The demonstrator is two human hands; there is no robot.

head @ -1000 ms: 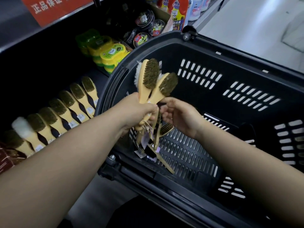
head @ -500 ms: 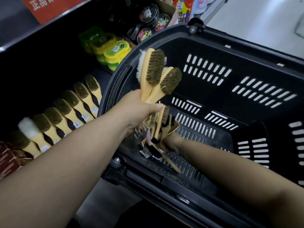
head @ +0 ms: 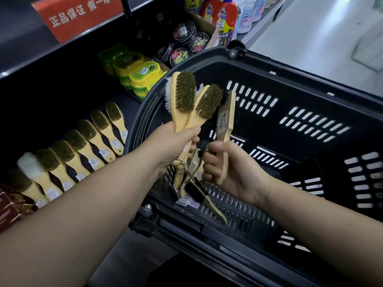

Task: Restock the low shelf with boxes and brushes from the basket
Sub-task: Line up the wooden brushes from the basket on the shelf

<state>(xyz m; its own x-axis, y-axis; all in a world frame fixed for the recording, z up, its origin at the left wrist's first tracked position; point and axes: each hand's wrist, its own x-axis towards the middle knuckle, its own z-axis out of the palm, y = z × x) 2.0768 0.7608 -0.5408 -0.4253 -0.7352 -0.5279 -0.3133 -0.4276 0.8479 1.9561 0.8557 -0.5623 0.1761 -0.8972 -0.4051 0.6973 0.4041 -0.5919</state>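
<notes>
My left hand point(head: 176, 146) grips a bunch of wooden-handled brushes point(head: 186, 98) upright over the left rim of the black basket point(head: 310, 65); two show brown bristles and one behind shows white. My right hand point(head: 223, 164) holds a slim wooden brush with black bristles point(head: 226, 114) by its handle, lifted beside the bunch. More slim brushes point(head: 199, 191) with price tags lie in the basket's near left corner. On the low shelf to the left, a row of brown-bristle brushes point(head: 83, 146) lies side by side, with one white-bristle brush point(head: 29, 164) among them.
Yellow and green sponge cases point(head: 141, 75) and round black tins point(head: 182, 44) sit further along the shelf. Red-brown boxes point(head: 10, 206) are at the far left. A red sign point(head: 78, 15) hangs on the shelf above. Pale floor point(head: 310, 34) lies beyond the basket.
My right hand went down into the basket's corner, closed on a slim black-bristle brush and lifted it up beside the bunch. My left hand kept its bunch roughly in place.
</notes>
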